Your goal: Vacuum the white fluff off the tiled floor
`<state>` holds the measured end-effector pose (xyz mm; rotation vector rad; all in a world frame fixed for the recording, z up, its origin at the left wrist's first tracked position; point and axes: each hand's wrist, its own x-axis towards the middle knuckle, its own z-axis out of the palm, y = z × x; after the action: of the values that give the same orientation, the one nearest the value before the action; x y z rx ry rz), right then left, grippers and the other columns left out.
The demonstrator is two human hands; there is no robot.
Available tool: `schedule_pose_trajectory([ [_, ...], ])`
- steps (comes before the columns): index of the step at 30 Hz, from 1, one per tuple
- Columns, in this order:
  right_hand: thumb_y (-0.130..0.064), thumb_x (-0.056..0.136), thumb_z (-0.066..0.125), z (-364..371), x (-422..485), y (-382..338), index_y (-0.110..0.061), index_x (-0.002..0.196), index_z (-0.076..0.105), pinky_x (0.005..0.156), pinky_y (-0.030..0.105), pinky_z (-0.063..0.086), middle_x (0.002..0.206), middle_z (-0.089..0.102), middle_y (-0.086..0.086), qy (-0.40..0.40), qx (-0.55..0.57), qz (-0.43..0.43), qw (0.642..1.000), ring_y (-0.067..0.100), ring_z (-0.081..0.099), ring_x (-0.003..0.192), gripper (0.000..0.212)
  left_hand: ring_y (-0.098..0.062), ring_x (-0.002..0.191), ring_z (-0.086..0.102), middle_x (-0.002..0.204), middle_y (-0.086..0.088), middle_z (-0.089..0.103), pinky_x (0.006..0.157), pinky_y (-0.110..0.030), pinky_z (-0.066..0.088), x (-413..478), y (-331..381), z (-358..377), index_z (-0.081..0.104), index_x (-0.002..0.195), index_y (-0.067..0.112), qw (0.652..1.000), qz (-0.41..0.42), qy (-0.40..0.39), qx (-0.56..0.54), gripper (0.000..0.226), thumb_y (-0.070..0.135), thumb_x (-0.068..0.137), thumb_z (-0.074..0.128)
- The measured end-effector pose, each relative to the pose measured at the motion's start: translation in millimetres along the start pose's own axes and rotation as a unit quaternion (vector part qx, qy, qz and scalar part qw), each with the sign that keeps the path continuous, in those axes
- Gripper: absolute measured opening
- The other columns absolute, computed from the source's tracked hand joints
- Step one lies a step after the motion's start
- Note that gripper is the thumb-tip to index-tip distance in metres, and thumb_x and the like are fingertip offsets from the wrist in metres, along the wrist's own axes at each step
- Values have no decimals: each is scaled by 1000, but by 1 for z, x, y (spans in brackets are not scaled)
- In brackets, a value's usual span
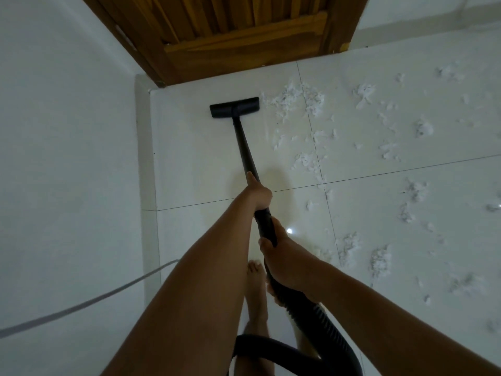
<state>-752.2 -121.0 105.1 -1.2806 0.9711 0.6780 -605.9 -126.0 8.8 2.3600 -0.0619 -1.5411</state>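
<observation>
Seen from above, a person holds a black vacuum wand in both hands. The left hand is the forward one, with its fingers curled fully round the wand. The right hand grips the thicker handle just behind it, nearer the body, where the ribbed hose joins. Well ahead of the left hand, the nozzle sits flat on the floor near a wooden door. The fluff lies in white tufts to the right of both hands. The densest clump is just beside the nozzle's right end, and more is scattered back past the right hand. To do this pass well, the nozzle should probably slide right into that clump. Keeping it flat and using slow, overlapping strokes should draw the light tufts in rather than push them away. A grey cord trails left of the left arm.
</observation>
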Motion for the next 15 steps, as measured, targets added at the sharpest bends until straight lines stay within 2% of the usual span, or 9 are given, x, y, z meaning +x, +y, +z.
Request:
schedule_pose_trajectory([
  [3,-35,110,33,0,-20,17,-51,157,0,47,28,53,83,61,15,0,-4,13,1000,18,58,51,59,-27,97,58,144,-20,47,94,-40,54,-18,-8,19,-23,156,28,1000,-1,-3,-5,82,14,103,37],
  [7,-35,110,33,-2,-46,36,-53,155,5,50,29,53,80,59,12,-8,4,12,1000,18,58,51,56,-28,96,53,146,-20,45,93,-40,52,-41,-14,40,-23,156,27,1000,-6,-10,-7,79,17,104,36],
  [11,-34,109,34,-7,-54,43,-46,157,8,69,40,59,85,59,12,2,-15,11,1000,22,59,61,55,-27,96,51,148,-19,44,91,-39,51,-50,-11,48,-22,156,27,1000,-8,-16,-12,79,17,104,36],
  [15,-29,110,33,-14,-56,37,-41,157,12,53,32,52,70,56,7,-8,20,-1,1000,17,55,50,53,-30,99,56,144,-19,46,99,-45,53,-46,-5,46,-22,156,29,1000,-15,-14,-8,81,16,103,37],
])
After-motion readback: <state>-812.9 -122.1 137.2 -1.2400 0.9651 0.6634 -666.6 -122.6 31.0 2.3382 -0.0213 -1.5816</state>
